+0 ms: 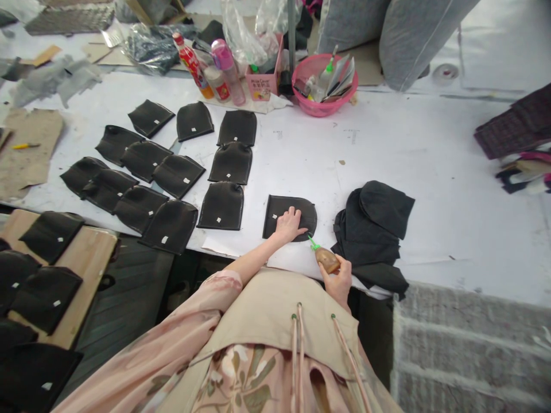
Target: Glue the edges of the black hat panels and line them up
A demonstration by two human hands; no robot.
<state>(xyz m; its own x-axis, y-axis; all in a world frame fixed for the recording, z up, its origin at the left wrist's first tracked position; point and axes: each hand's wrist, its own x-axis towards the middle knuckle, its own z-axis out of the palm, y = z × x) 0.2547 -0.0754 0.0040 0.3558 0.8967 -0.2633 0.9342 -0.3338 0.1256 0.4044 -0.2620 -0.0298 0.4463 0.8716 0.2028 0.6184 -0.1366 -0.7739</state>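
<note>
Nearer the wearer than the pink basin (pixel 319 108) and a bit to its left, one black pc. (pixel 308 211) lies flat on the desk (pixel 408 146), straight edge facing left, rounded end right, w/ a small white tag (pixel 274 217) showing. That's the one in hand now. Left hand (pixel 290 223) rests on it, fingers loosely spread, gripping nothing; right hand (pixel 340 281) is wrapped round a brownish squeeze bottle (pixel 328 260), its green nozzle (pixel 314 245) at the near edge of the rounded end. Can't tell if the tip touches or if any liquid's out.

Progress, approx.: left of the basin & nearer the wearer, a doz. or so laid-out pcs. (pixel 221 206) sit in rough rows, some overlapping, most w/ a tag visible. Farther left of the basin & closer in, a wooden board (pixel 98 252) carries several more tagged ones, cut off by the frame edge, so no full count.

Nearer than the basin & off to its right, a loose pile (pixel 370 232) of black pcs., no tags seen; qty. unclear b/c of overlap.

Best guess: the laid-out & board ones are done, at least for this step; the current one's midway; the pile's what's left, prob. the smaller share.
</note>
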